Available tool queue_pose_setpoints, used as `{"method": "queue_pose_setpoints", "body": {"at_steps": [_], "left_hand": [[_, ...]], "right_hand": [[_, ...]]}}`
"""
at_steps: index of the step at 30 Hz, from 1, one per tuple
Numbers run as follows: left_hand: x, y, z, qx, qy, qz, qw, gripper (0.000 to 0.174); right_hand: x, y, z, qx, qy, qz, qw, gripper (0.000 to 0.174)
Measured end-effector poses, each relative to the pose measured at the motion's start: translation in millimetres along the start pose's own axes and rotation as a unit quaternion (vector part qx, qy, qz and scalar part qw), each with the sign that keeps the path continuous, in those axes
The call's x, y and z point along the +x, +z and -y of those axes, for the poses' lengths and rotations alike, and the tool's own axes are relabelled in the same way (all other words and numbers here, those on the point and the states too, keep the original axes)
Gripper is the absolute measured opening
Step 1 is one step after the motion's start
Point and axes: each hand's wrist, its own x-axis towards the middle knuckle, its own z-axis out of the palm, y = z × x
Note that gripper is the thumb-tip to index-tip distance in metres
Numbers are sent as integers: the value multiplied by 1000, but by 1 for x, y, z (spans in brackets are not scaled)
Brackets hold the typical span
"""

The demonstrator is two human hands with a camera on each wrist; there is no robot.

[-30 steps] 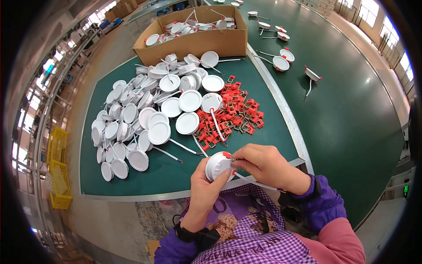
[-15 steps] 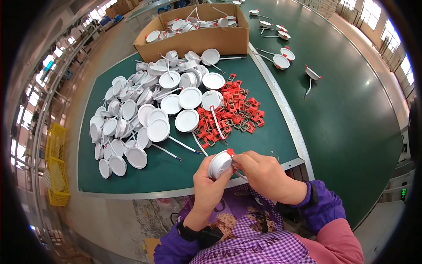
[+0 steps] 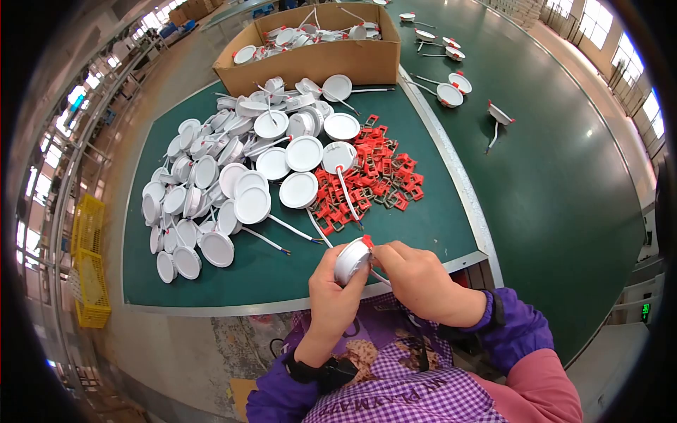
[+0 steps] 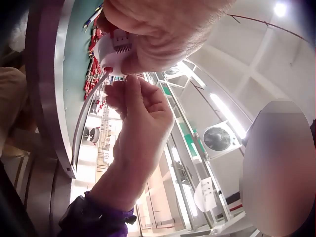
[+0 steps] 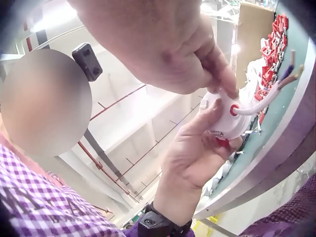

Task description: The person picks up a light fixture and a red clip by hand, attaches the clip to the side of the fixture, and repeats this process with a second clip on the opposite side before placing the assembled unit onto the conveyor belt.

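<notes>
A round white downlight (image 3: 350,262) with a red clip (image 3: 367,242) on its edge is held up near the table's front edge. My left hand (image 3: 333,299) grips its rim, thumb on one side and fingers on the other. Fingertips of my right hand (image 3: 427,285) pinch close together at the opposite edge; whatever lies between them is hidden. In the right wrist view, a white cable (image 5: 261,102) with bare coloured wire ends leaves the back through a red grommet (image 5: 235,109). A small coil spring (image 5: 216,133) shows beside my left thumb.
Many white downlights (image 3: 271,163) are heaped on the green table (image 3: 423,240). To their right lies a pile of red clips (image 3: 381,169). Behind stands a cardboard box (image 3: 317,65) of downlights. Several more sit on the green belt (image 3: 557,190) at the right.
The downlight has turned more edge-on in my left hand, so less of its back shows. My right fingers have moved in closer against its edge and now cover more of it.
</notes>
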Motion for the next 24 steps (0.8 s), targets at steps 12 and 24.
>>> {"method": "queue_pose_setpoints", "body": {"at_steps": [12,24], "left_hand": [[3,-8,-6,23,7,16,1000,24],[5,-16,-9,-100,-66,55,991,24]], "right_hand": [[11,-4,-8,74,4,-24,997,14],[17,-7,-9,152,33,-27,988,16]]}}
